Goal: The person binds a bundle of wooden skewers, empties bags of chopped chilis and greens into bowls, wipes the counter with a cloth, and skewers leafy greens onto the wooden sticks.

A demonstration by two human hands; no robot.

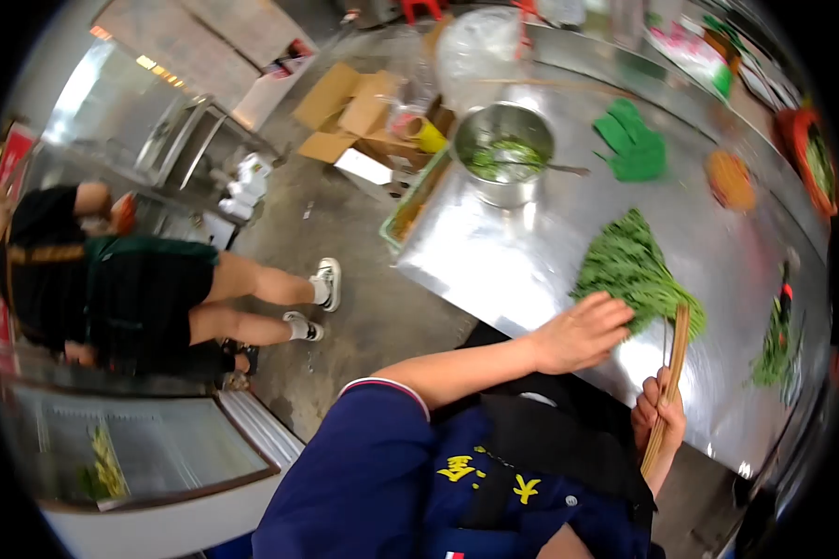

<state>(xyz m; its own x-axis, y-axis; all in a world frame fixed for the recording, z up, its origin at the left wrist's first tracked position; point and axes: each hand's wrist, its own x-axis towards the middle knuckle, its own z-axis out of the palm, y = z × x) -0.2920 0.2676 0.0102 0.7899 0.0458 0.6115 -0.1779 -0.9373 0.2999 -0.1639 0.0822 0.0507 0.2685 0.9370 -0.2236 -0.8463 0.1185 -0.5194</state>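
Observation:
A bunch of leafy greens (632, 265) lies on the metal table, its leaves pointing away and its pale stems toward the right. My left hand (583, 334) rests at the near edge of the bunch, fingers stretched out and touching the leaves. Closed fingers of my right hand (660, 410) grip a bundle of long thin bamboo skewers (677, 359) at the table's near edge. The skewers' upper ends reach the stems of the greens; whether they touch them I cannot tell.
On the metal table (531, 252) stand a steel pot (508, 191) with greens and a utensil, a green glove (636, 140), an orange-brown round item (730, 181) and trimmed greens (772, 352). Cardboard boxes (354, 116) sit on the floor. Another person (149, 279) stands left.

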